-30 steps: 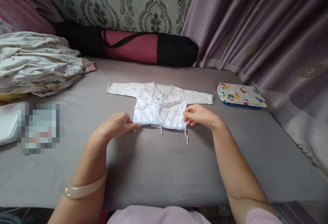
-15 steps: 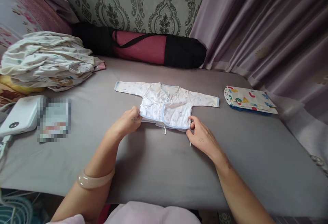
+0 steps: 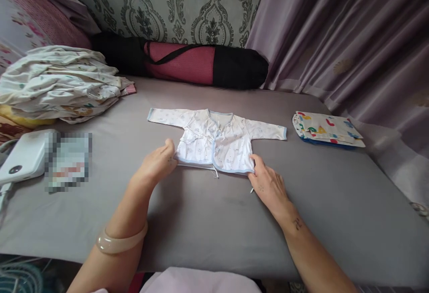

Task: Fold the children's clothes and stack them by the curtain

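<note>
A small white baby shirt (image 3: 231, 147) with pale prints and light blue edging lies face up on the grey sheet, sleeves stretched out to both sides. My left hand (image 3: 160, 159) pinches its lower left corner, fingers closed on the hem. At the lower right corner my right hand (image 3: 266, 179) grips the hem between thumb and fingers. The hem is spread between both hands, and a thin white tie hangs below its middle. Some fingertips are hidden under the cloth.
A folded cloth with colourful letters (image 3: 330, 128) lies at right. Crumpled printed fabric (image 3: 60, 82), a white power bank (image 3: 25, 156) with a cable and a blurred packet (image 3: 69, 161) are at left. A black and red bag (image 3: 181, 62) lies along the wall.
Both hands have moved apart, drawing the shirt's hem wider and flatter. The left hand shifted left and the right hand slightly right and down.
</note>
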Demonstrator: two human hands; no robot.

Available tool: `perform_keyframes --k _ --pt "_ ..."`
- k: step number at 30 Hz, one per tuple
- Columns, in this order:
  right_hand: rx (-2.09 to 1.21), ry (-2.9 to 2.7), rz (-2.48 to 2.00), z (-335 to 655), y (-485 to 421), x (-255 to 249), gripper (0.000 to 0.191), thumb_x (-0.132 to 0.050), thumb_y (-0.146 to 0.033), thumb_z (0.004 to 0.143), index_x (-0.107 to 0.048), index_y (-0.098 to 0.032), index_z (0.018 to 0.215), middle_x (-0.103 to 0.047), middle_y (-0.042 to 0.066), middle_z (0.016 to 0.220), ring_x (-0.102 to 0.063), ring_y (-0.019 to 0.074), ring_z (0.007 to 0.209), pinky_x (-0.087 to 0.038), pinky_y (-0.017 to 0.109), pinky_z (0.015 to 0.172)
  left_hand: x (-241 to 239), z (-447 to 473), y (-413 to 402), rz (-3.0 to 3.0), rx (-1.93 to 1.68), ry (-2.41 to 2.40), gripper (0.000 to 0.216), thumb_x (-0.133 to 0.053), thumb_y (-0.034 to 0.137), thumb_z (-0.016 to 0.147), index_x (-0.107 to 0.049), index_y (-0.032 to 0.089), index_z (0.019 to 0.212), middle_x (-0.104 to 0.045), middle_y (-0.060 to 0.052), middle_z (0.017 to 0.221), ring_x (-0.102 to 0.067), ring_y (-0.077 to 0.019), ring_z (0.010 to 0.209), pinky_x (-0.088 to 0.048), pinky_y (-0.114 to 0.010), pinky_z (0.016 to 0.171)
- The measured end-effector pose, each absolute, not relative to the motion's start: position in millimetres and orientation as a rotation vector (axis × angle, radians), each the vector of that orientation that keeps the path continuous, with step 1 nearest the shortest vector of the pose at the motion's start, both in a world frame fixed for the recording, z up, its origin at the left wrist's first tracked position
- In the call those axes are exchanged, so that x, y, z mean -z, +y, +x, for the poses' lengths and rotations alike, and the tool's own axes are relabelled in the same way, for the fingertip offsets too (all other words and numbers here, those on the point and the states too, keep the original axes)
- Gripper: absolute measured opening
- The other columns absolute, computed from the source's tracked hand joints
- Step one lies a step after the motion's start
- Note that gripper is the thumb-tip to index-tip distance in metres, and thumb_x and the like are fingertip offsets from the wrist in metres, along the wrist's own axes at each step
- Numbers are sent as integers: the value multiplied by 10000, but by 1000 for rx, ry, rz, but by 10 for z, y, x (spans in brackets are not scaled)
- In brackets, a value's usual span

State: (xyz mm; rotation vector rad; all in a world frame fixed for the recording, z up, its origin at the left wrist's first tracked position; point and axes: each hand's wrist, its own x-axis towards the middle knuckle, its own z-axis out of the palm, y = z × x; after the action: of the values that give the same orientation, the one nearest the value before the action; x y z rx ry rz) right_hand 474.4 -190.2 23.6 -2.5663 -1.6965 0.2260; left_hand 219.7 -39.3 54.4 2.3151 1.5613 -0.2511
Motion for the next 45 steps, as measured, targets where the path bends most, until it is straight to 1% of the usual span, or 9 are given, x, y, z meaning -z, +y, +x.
perform_keyframes --k 7,11,15,19,25,28,33,39,45 --pt "-99 -1744 -2493 4781 -1931 -155 376 -472 -129 866 -493 -209 1232 -669 91 1033 -639 239 847 -353 300 605 -473 2122 -377 2400 217 1430 241 -386 139 792 -402 214 1021 -581 -64 962 -566 -203 844 -401 -283 675" --pt "38 -1875 -2259 4831 -1917 -140 370 -470 -54 811 -540 -201 1143 -593 113 1131 -571 257 1000 -430 319 724 -384 2041 -362 2501 39 1192 278 -330 69 771 -457 224 964 -523 -41 956 -547 -161 817 -426 -267 751" --pt "-90 -2067 -1958 4881 -1904 -160 357 -391 4 840 -586 -218 1039 -617 83 1052 -536 242 1005 -445 348 852 -291 1985 -324 2529 -35 1123 222 -327 89 808 -492 228 862 -501 -21 902 -534 -148 811 -422 -249 758" --pt "-245 -2123 -1853 4944 -1929 -183 350 -358 7 868 -606 -218 966 -633 61 993 -549 213 950 -444 336 842 -262 1938 -289 2503 18 1142 225 -347 99 808 -531 223 847 -515 -17 891 -525 -148 775 -411 -259 728" --pt "-366 -2063 -1866 4974 -1967 -287 263 -457 -25 815 -628 -220 853 -660 19 892 -586 176 865 -435 315 816 -384 1873 -300 2502 112 1185 249 -376 128 823 -584 237 904 -542 -26 932 -558 -158 822 -399 -256 685" --pt "-302 -1984 -1837 4919 -1935 -281 271 -467 -47 831 -653 -226 915 -674 36 935 -603 187 900 -454 323 840 -475 1990 -361 2577 -9 1123 251 -363 165 865 -596 232 932 -552 -43 935 -557 -182 866 -425 -274 721" --pt "-333 -2027 -1673 4799 -1903 -204 463 -449 -7 824 -645 -242 1170 -647 63 1215 -568 209 1144 -443 383 1002 -486 2356 -525 2685 -187 762 320 -356 106 875 -586 205 1074 -578 -84 987 -532 -210 915 -451 -327 819" --pt "-688 -1957 -1488 4766 -1930 -213 394 -441 -51 882 -704 -258 1090 -682 23 1205 -606 152 1151 -464 313 1025 -437 2522 -628 2682 -33 721 347 -325 57 866 -598 197 1027 -569 -74 909 -548 -196 827 -436 -290 694" --pt "-352 -1838 -1744 4883 -1883 -96 391 -394 -72 930 -669 -224 1164 -658 71 1235 -582 193 1163 -459 372 1017 -451 2531 -620 2709 112 767 360 -299 59 870 -616 195 973 -584 -73 895 -576 -201 865 -414 -273 654"
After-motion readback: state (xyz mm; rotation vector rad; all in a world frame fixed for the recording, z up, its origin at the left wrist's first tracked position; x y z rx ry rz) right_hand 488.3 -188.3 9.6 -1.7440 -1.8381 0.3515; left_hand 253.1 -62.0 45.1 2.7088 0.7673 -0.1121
